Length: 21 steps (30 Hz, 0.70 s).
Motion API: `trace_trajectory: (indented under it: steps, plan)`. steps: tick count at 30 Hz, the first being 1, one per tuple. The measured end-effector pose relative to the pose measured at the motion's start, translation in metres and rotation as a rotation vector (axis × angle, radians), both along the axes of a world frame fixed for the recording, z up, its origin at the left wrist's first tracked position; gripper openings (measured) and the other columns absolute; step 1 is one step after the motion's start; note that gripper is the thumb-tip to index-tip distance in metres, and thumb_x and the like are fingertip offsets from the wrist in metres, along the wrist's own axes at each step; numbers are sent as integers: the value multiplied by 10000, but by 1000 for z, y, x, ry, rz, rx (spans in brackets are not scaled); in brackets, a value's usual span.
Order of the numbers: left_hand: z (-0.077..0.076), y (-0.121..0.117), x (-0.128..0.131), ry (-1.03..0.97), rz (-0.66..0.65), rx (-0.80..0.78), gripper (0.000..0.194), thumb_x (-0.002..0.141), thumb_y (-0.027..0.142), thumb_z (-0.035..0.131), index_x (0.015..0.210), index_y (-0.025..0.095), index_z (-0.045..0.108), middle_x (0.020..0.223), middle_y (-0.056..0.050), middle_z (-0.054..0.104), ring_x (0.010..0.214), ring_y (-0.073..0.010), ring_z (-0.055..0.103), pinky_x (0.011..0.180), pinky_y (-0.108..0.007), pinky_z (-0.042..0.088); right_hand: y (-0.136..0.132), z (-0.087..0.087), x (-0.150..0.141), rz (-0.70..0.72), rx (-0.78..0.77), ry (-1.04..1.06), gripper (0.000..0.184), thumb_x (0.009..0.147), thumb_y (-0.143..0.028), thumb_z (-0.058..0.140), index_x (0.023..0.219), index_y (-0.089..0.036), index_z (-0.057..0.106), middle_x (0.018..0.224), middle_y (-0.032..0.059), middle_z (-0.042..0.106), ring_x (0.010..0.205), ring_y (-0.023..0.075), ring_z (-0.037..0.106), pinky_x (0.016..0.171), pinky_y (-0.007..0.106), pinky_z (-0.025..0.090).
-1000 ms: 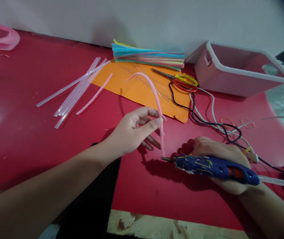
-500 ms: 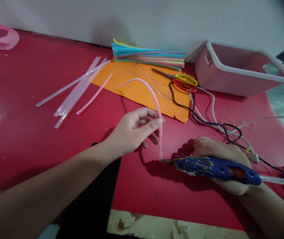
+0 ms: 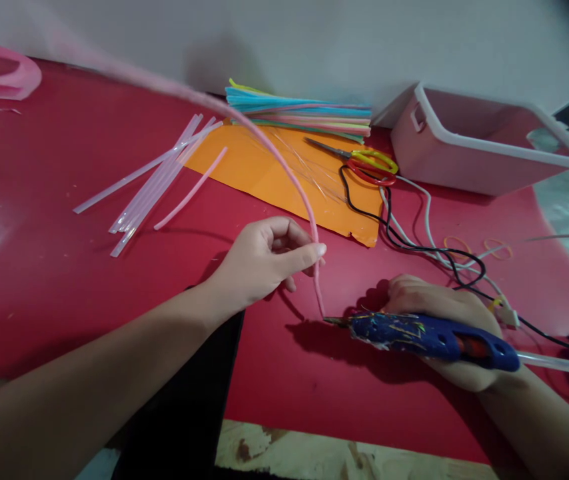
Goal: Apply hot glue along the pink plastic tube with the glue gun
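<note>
Between thumb and fingers, my left hand (image 3: 274,257) pinches a pink pipe cleaner (image 3: 284,165). Its long end arcs up and to the left, blurred near the tip, while its short lower end reaches the metal nozzle of a blue hot glue gun (image 3: 394,330). My right hand (image 3: 444,310) is wrapped round that gun, which points left; dried glue strands cover its front. A clear glue stick (image 3: 559,365) sticks out of the gun's back. Left of my left hand, a short pink pipe cleaner piece (image 3: 192,189) lies on the red table (image 3: 274,387).
Several clear glue sticks (image 3: 152,177) lie at left. Behind sit an orange sheet (image 3: 259,167), a bundle of coloured pipe cleaners (image 3: 297,110), scissors (image 3: 372,163) and a pink bin (image 3: 469,157). Black and white cables (image 3: 414,248) run along the right. A black object (image 3: 184,400) lies under my left forearm.
The held pipe cleaner's upper end has swung toward the camera and left, now stretching across the upper left. Its lower end stays at the nozzle. Both hands have barely moved.
</note>
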<state>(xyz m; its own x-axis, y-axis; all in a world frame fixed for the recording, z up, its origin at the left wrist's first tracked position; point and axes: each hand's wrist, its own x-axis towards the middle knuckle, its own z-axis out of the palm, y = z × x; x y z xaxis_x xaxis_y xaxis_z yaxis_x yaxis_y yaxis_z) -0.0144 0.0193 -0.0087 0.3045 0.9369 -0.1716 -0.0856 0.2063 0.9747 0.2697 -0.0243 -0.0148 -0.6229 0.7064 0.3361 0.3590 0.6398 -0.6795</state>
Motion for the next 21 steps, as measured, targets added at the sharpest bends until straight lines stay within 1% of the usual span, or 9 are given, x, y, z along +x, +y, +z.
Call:
trace_trajectory:
  steps: [4,6,8,10,13,15,21]
  plan:
    - [0,1,0,-27,-7,-58,305,750,265,952,772,162,666,696,-5,737,523,-88,633,442,-172,486,1,-1,0,13,15,12,294,1031,-484,591,1006,-219,717,746,65,727,620,206,666,561,348,542]
    - [-2,1,1,-67,-20,-94,310,728,236,968,870,162,702,707,9,728,567,-106,670,460,-177,520,1,-1,0,18,24,21,326,1049,-503,562,1014,-217,714,757,68,728,630,205,669,570,348,544]
    - [-3,1,1,-98,-41,-112,355,732,217,966,994,164,733,719,22,726,603,-114,692,485,-179,548,1,0,-1,22,18,21,308,1045,-495,580,1021,-222,719,757,64,733,634,205,670,580,350,542]
    - [-4,0,2,-94,-63,-113,357,748,220,957,1033,158,751,714,23,724,595,-104,680,501,-175,552,1,0,-1,25,-3,27,283,1027,-490,613,1022,-232,728,749,59,733,625,208,664,580,357,532]
    - [-3,0,2,-47,-70,-99,272,761,265,949,904,150,749,693,9,719,550,-89,640,499,-182,539,0,0,0,19,-21,26,278,1009,-499,630,1012,-241,734,722,54,719,600,215,646,566,365,514]
    - [-3,0,1,-12,-58,-92,277,763,293,947,837,159,717,685,3,717,536,-92,631,480,-189,522,0,-1,0,18,-10,16,277,1004,-499,631,999,-240,731,707,52,708,595,216,636,561,366,508]
    - [-2,1,1,48,-40,-90,310,776,289,941,779,179,651,687,-13,732,524,-97,644,449,-185,486,0,-1,-2,35,35,-6,301,1031,-467,579,1023,-208,732,743,65,722,620,201,651,571,345,519]
